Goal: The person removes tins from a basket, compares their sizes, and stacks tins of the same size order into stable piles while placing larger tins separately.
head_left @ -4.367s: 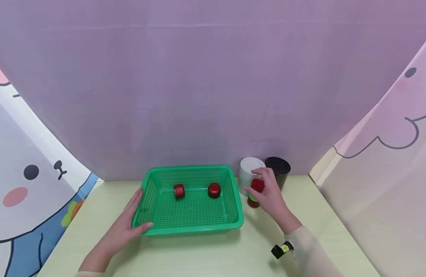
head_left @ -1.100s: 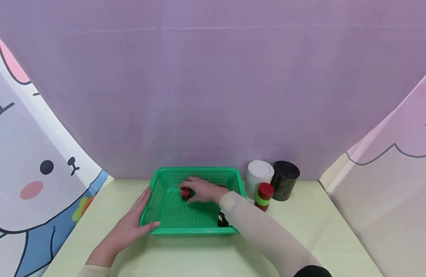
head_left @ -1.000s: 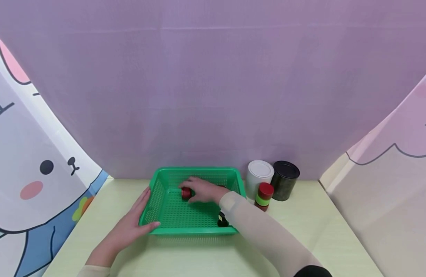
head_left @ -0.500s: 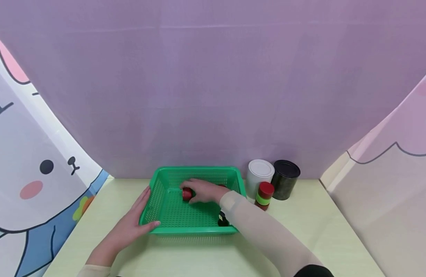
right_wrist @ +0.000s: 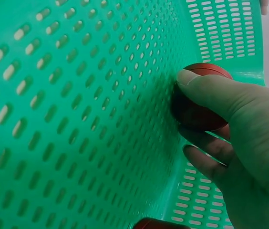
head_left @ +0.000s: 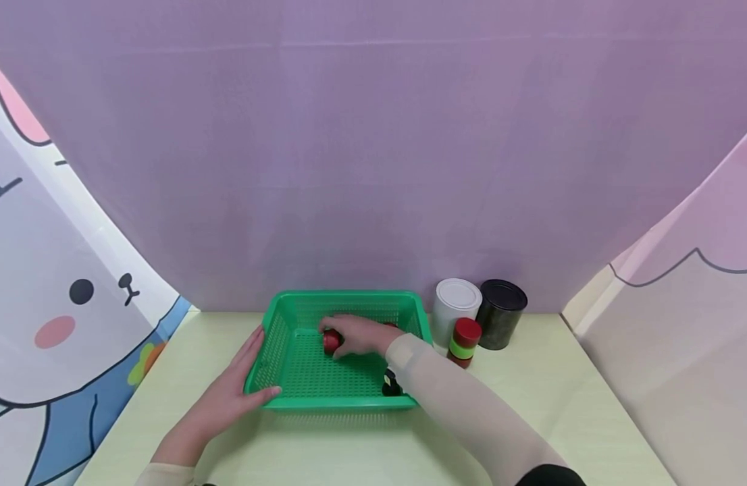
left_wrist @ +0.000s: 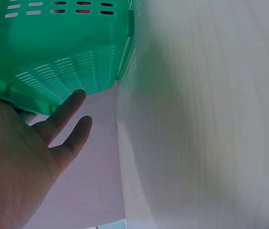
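Note:
My right hand (head_left: 361,335) reaches into a green perforated plastic basket (head_left: 349,403) and pinches a small round red metallic container (head_left: 332,342) between thumb and fingers. In the right wrist view the thumb lies over this red container (right_wrist: 201,112), with the fingers on its other side, close to the basket's perforated surface. A second red container (head_left: 390,325) sits to the right, mostly hidden by my right hand. At the basket's left front corner rests my left hand (head_left: 224,398), fingers straight along the outer side and thumb on the front rim. Two of its fingers (left_wrist: 70,143) stretch out loosely.
Right of the basket stand a white can (head_left: 455,304), a black can (head_left: 501,314) and a small jar with red and green bands (head_left: 461,349). A purple cloth (head_left: 373,155) hangs behind the pale table (head_left: 325,449).
My right hand has gone from the banded jar into the basket and taken hold of the left red container, which has shifted slightly right. My left hand keeps its place at the basket.

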A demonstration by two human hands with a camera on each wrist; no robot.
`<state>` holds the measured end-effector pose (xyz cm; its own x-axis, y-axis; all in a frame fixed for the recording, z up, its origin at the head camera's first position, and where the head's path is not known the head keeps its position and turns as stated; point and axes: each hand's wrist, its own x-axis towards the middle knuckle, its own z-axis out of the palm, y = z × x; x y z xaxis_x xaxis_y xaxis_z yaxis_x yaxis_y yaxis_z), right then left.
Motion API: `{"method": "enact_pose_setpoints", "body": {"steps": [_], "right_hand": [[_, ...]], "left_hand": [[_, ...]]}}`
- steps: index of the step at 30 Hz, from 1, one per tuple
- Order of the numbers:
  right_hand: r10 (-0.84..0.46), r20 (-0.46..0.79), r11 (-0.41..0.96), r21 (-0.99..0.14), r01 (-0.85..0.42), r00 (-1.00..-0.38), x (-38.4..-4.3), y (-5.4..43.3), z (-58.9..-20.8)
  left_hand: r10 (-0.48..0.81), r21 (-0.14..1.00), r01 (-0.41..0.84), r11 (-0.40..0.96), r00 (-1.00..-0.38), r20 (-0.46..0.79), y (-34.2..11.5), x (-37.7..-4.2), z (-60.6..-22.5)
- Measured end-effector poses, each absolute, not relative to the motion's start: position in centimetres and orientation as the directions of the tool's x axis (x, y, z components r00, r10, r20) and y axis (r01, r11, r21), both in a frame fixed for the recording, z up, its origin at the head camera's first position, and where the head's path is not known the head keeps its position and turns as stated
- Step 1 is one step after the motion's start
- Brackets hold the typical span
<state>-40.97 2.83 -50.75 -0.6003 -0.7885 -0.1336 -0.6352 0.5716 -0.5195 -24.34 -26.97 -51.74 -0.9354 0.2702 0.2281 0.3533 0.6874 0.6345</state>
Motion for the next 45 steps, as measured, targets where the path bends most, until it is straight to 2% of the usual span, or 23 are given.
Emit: {"method": "enact_pose_setpoints", "body": {"steps": [6,12,29,36,45], "right_hand": [[-0.782,-0.143,0.579,-0.525,-0.623,-0.607,-40.7,2.9,-50.3],[-0.765,-0.129,0.572,-0.589,-0.572,-0.632,-40.6,3.1,-50.0],[-0.759,0.002,0.468,-0.694,-0.547,-0.652,-40.9,4.1,-48.1],[-0.716,0.059,0.448,-0.726,-0.523,-0.695,-40.1,5.4,-45.4],[-0.712,0.109,0.398,-0.751,-0.527,-0.694,-38.1,7.5,-44.0]], "left_hand": [[0.269,0.634,0.352,0.689,-0.936,0.228,-26.9,-24.4,-51.6],[0.271,0.64,0.354,0.682,-0.935,0.228,-26.8,-24.3,-51.7],[0.28,0.64,0.369,0.674,-0.929,0.24,-26.7,-24.5,-51.8],[0.278,0.628,0.37,0.684,-0.929,0.244,-26.7,-24.6,-51.8],[0.27,0.619,0.372,0.691,-0.928,0.257,-27.1,-24.4,-52.0]]}}
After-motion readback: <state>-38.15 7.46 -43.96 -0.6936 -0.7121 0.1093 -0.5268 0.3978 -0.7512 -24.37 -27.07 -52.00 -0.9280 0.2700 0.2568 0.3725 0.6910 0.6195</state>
